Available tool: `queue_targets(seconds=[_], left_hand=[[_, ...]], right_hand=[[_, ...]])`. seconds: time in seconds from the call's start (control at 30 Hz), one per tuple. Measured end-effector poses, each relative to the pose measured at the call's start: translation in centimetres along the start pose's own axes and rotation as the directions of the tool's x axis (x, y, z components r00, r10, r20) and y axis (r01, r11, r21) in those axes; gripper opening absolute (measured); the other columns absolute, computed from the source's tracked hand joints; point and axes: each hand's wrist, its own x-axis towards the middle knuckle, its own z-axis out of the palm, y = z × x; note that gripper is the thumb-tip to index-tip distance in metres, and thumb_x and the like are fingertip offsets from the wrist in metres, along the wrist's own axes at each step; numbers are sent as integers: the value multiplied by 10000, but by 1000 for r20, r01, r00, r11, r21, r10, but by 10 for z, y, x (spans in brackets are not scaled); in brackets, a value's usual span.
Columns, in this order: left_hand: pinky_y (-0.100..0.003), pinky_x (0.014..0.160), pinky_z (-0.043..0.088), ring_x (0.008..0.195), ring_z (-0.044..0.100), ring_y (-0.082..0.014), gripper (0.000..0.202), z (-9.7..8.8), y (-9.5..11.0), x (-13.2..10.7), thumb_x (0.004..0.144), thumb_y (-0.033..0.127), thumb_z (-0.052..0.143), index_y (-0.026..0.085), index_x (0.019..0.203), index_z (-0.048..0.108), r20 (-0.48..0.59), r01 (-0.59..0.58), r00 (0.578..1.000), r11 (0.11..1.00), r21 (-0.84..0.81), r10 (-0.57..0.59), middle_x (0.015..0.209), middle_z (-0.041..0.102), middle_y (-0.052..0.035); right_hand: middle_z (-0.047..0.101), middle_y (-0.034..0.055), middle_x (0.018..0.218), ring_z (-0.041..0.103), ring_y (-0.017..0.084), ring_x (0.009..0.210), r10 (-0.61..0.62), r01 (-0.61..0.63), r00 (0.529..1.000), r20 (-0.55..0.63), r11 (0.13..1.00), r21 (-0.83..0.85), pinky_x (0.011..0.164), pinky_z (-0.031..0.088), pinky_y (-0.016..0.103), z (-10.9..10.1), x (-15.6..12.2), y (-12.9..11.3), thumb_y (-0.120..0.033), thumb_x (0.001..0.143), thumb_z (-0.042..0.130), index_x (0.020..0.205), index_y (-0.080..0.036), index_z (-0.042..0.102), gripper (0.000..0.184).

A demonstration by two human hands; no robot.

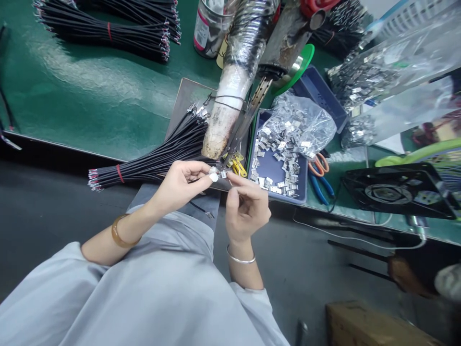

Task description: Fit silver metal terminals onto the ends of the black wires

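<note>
Left hand (183, 185) and right hand (248, 207) pinch one clip (223, 174) between fingertips, with the tray (272, 169) at two o'clock.

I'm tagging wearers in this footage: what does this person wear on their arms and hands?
Loose light grey sleeves cover both arms, ending short of the wrists. The left hand is bare, with a thick amber bangle on its wrist. The right hand is bare too, with a thin silver bangle. No gloves show.

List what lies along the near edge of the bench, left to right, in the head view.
wire bundle → left hand → metal clip → right hand → blue tray → blue-handled pliers → black fan
</note>
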Motion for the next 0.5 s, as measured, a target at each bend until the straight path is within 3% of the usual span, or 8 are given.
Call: queue_targets(seconds=[0.23,0.4,0.5], left_hand=[[-196,538,438,562,519,-93,147,3,-1,2,690,271,745,137,630,751,-40,-10,999,1000,-17,10,587,637,-6],[-181,525,451,575,548,-91,123,10,-3,2,663,241,713,131,649,765,-118,-35,993,998,-46,29,656,695,-21],[-181,539,464,566,543,-86,139,14,-3,4,665,246,705,125,668,773,-151,-42,988,999,-34,36,628,678,-14]], right_hand=[[829,54,988,810,166,887,-212,217,976,45,965,-147,792,656,234,0,3,1,-72,868,706,921,-214,623,173],[803,83,1150,809,176,922,-140,141,990,21,984,-110,789,678,273,2,2,5,-89,903,679,961,-215,626,149],[805,76,1141,806,170,921,-99,101,995,23,988,-113,779,679,274,3,6,5,-81,901,683,957,-216,630,155]])
